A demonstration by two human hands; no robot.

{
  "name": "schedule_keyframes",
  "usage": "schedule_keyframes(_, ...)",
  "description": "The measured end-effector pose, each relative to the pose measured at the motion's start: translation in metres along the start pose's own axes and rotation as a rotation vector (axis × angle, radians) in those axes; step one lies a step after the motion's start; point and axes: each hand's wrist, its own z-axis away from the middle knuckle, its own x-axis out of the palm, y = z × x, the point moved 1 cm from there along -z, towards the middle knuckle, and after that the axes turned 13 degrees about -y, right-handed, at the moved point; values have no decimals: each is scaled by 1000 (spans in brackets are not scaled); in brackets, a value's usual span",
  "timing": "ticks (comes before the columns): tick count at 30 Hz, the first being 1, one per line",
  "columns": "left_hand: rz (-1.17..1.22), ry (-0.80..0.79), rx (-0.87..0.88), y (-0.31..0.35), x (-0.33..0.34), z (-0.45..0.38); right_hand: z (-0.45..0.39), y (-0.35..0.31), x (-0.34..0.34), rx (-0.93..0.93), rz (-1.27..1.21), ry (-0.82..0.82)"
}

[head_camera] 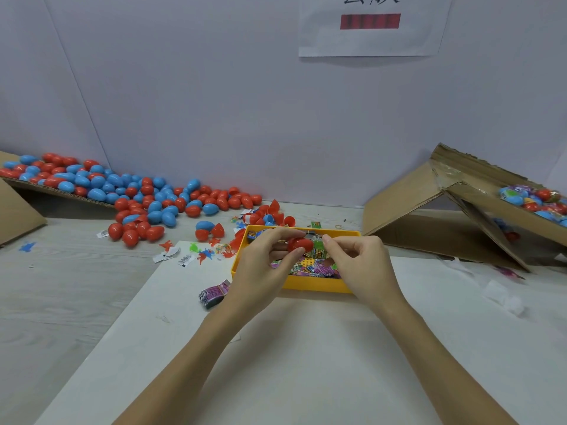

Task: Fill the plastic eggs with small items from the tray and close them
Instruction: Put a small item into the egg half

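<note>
The left grip (270,256) pinches a red egg (300,245) over the yellow tray (316,288); the right grip (356,256) seemingly pinches a small item at three o'clock. Seat it fully before closing.

A makeshift packing station, not a home: plain white partition walls (214,102) enclose the bench (291,348), a printed paper notice (372,26) is stuck up behind, and opened cardboard boxes (429,210) at its far corners spill bulk red and blue plastic eggs (129,194).
</note>
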Motion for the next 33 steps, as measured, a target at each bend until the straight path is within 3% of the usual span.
schedule_keyframes(5,47,-33,-7,0,0,0,0,1,3,4,-43,-54)
schedule_keyframes(13,277,-14,-48,-2,-2,-1,-1,-1,5,79,-479,-118)
schedule_keyframes(22,309,-30,-52,-3,-4,-2,2,-8,6,-40,-332,-58)
schedule_keyframes(33,258,-42,-19,-3,-2,-2,3,-9,8,-8,-349,14)
